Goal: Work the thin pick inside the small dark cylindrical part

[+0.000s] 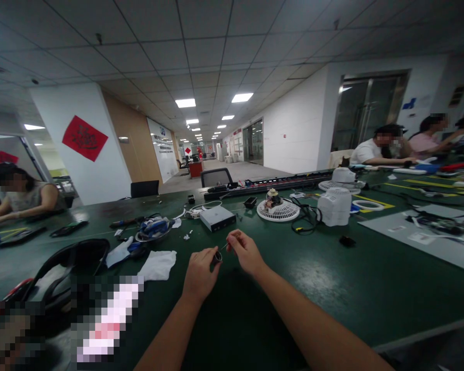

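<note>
My left hand (198, 274) is closed around a small dark cylinder with a round, ring-like end (217, 257), whose open face is turned toward my right hand. In a fingertip pinch, my right hand (246, 252) holds a thin, light-coloured rod-like piece (224, 247). It points at the cylinder, and I cannot tell whether the two touch. Both hands are just above the green tabletop (294, 288). Beyond them lies a flat silver box like a disc drive (217, 218).
Behind stand a white fan grille with a motor (278, 210) and a white plastic housing (334, 207). A small black part (347, 240) lies to the right, near a grey board (429, 237). White cloth (158, 265) and black headgear (69, 263) lie left. Other people sit at both sides.
</note>
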Demonstrator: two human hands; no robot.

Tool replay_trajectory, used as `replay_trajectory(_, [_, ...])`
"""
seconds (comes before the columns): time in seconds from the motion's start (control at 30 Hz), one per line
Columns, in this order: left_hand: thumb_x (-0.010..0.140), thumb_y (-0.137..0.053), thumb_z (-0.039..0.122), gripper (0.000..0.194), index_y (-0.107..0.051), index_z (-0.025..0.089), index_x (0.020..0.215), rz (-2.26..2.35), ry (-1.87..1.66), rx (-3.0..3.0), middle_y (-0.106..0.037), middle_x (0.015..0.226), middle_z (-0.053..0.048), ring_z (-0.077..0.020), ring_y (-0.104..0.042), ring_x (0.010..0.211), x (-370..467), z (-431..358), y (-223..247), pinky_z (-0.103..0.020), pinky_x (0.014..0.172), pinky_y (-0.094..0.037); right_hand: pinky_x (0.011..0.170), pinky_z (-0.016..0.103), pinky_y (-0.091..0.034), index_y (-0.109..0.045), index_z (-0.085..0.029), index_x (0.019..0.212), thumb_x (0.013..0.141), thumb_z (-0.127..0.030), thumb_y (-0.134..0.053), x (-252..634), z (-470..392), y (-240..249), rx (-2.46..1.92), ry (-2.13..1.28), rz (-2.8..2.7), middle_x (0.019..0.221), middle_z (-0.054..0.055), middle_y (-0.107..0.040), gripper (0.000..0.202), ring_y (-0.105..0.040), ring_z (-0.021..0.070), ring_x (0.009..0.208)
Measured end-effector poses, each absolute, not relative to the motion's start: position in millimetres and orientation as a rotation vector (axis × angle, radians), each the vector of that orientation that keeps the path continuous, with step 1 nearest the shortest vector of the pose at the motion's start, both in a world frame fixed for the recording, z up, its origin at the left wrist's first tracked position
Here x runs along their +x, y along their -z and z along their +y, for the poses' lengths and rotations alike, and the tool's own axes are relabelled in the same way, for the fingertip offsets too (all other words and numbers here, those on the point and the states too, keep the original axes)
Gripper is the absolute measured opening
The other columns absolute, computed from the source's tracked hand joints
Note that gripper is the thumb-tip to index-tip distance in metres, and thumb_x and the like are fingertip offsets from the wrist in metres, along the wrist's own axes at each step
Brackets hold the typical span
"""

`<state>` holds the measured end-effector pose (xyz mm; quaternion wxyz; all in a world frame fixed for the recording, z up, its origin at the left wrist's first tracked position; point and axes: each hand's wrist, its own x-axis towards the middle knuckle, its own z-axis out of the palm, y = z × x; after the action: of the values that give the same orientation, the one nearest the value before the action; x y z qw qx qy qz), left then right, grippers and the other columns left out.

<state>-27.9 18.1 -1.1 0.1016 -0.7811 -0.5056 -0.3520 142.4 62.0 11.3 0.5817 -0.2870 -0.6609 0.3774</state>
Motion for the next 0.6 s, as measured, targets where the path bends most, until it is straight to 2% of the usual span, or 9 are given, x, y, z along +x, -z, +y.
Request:
replay_trajectory(0.23, [0.085,-0.064,0.015,0.037,-0.064,0.017,0.122,-1.578,1.032,-2.270,-0.070,0.118,-0.010,-0.0258,-0.065,0.107,-29,19,2,-0.042,0.093,-0.048,0.056,0.025,-0.044,-0.058,-0.020,0.086,0.096,-0.050,-0.048,141,55,-13,-0.767,-0.737,-1.640,0.063,-0.002,-0.060,0.033,-0.057,0.0151,0.057])
replay_trajectory(0.37, [0.084,-0.064,0.014,0.038,-0.064,0.017,0.122,-1.620,1.012,-2.270,-0.070,0.119,-0.010,-0.0255,-0.064,0.110,-30,18,1,-0.042,0.095,-0.046,0.073,0.030,-0.045,-0.055,-0.019,0.085,0.100,-0.046,-0.036,152,53,-22,-0.936,-0.461,-1.562,0.078,0.004,-0.060,0.036,-0.056,0.0186,0.076])
replay_trajectory(0.47, [0.084,-0.063,0.013,0.037,-0.065,0.017,0.121,-1.660,0.987,-2.264,-0.070,0.118,-0.009,-0.0254,-0.064,0.109,-31,17,0,-0.042,0.094,-0.046,0.083,0.033,-0.043,-0.056,-0.018,0.095,0.102,-0.037,-0.027,163,55,-30,-1.071,-0.315,-1.602,0.091,0.009,-0.061,0.036,-0.055,0.0211,0.088])
replay_trajectory(0.53, [0.083,-0.063,0.012,0.037,-0.065,0.018,0.119,-1.681,0.968,-2.263,-0.070,0.117,-0.008,-0.0249,-0.064,0.108,-31,17,0,-0.041,0.093,-0.046,0.083,0.032,-0.043,-0.060,-0.019,0.099,0.099,-0.033,-0.036,170,58,-32,-1.148,-0.300,-1.749,0.094,0.008,-0.064,0.027,-0.058,0.0205,0.089])
replay_trajectory(0.6, [0.083,-0.062,0.011,0.037,-0.066,0.018,0.119,-1.700,0.955,-2.259,-0.070,0.116,-0.008,-0.0246,-0.064,0.108,-32,18,0,-0.040,0.093,-0.046,0.080,0.032,-0.044,-0.066,-0.020,0.089,0.089,-0.035,-0.057,174,61,-31,-1.260,-0.315,-1.920,0.088,0.007,-0.068,0.017,-0.061,0.0227,0.089])
